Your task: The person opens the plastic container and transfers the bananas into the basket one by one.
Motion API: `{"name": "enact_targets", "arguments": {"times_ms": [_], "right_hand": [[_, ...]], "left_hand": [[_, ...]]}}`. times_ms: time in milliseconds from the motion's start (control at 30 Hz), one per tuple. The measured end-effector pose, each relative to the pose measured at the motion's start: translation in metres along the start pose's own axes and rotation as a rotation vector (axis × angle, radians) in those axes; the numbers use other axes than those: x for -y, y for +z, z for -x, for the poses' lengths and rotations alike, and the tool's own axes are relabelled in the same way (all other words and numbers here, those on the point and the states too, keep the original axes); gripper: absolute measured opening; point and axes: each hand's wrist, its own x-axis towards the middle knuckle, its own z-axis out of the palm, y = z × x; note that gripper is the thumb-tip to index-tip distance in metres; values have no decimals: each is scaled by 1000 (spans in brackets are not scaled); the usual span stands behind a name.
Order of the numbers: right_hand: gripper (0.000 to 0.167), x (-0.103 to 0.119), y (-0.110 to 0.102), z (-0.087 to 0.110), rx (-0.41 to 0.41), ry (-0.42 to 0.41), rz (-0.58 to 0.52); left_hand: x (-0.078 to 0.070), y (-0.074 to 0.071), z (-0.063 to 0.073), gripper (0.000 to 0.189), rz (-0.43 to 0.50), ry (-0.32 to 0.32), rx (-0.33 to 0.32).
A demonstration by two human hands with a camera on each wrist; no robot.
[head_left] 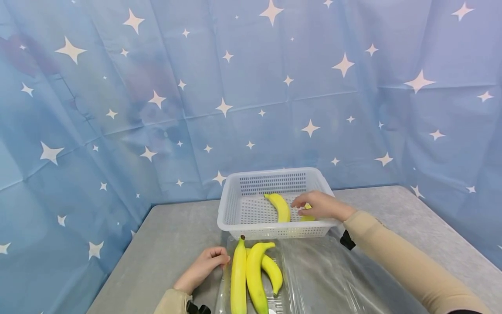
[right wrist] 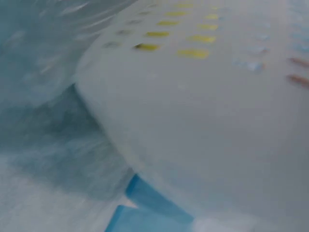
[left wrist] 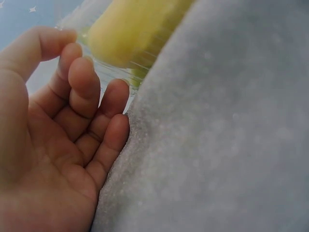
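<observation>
In the head view, a clear plastic clamshell box [head_left: 277, 301] lies unfolded, with several yellow bananas [head_left: 256, 277] in its left half. My left hand [head_left: 208, 266] pinches the box's left edge between thumb and forefinger. The left wrist view shows that hand [left wrist: 72, 116] with its other fingers loosely bent. My right hand [head_left: 321, 205] is inside the white plastic basket [head_left: 243, 226], over a banana [head_left: 307, 218] that it partly covers. Its thumb and fingers are apart. Another banana [head_left: 280, 207] lies to its left. The right wrist view shows mainly the basket's wall [right wrist: 159, 106].
The clamshell's transparent lid [head_left: 321, 279] spreads to the right in front of the basket. Both lie on a grey table [head_left: 176, 235]. A blue curtain with white stars [head_left: 251, 87] hangs behind. Dark straps [head_left: 347, 240] sit at the wrists.
</observation>
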Motion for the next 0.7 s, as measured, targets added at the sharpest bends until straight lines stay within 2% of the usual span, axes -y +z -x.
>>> {"name": "enact_targets", "arguments": {"times_ms": [133,333,500,700], "right_hand": [[29,14,-7,0,-28,-67,-11],[31,42,-13,-1,-80,-174,54],[32,63,-9,-2,-114,-301,112],[36,82,7,-2,-117,-449,146]], "left_hand": [[1,0,0,30,10,6,2],[1,0,1,30,12,2,-2],[1,0,2,28,6,3,-3],[1,1,0,27,1,3,4]]}}
